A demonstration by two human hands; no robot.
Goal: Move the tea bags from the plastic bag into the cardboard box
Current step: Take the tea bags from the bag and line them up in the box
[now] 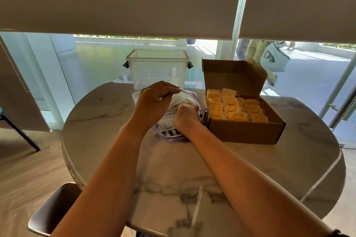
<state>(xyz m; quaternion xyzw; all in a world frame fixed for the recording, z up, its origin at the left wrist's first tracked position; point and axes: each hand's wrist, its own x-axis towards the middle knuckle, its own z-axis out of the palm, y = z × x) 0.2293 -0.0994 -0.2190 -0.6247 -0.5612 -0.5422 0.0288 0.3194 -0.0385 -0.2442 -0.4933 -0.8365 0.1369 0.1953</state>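
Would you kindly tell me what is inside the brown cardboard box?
The brown cardboard box holds rows of yellow-tagged tea bags. Its front wall hides their lower parts and the bottom.

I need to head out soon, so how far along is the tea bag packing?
Mostly done: rows of tea bags already fill the cardboard box. In hand: the left hand pinches the plastic bag open while the right hand reaches inside. What is left in the bag can't be seen.

Yellow-tagged tea bags (234, 108), brown cardboard box (246, 131)
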